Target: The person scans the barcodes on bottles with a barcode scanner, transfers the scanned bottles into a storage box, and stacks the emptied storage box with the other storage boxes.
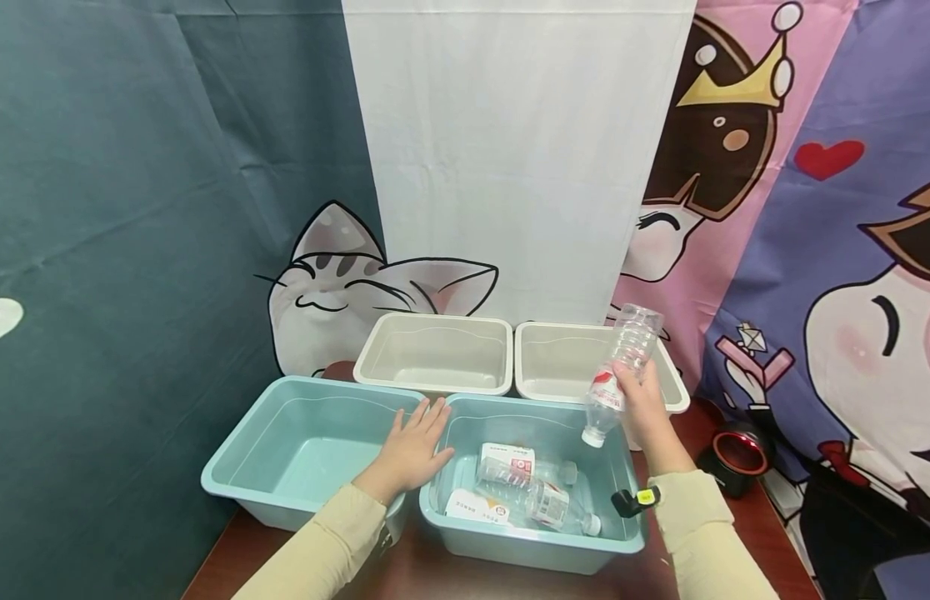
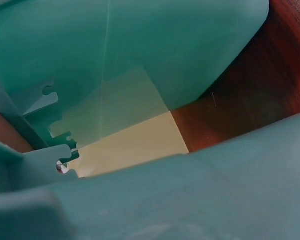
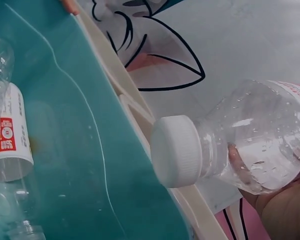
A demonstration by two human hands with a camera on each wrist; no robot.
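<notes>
My right hand (image 1: 643, 400) grips a clear plastic bottle (image 1: 622, 354) with a red and white label, holding it tilted cap-down over the far right part of the right blue tub (image 1: 540, 546). In the right wrist view the bottle's white cap (image 3: 176, 151) is on, and droplets cling to its wall. Several clear bottles (image 1: 551, 504) lie in that tub, among white printed surfaces (image 1: 476, 507). My left hand (image 1: 411, 446), fingers straight and spread, rests at the adjoining rims of the two blue tubs. It is hidden from the left wrist view, except possibly a sliver at the left edge.
The left blue tub (image 1: 243, 483) shows a bare floor. Behind stand two cream tubs, left (image 1: 435, 387) and right (image 1: 678, 396). A round black device (image 1: 737, 457) with a red ring sits on the brown table (image 1: 427, 579) at right. Printed curtains (image 1: 510, 167) hang behind.
</notes>
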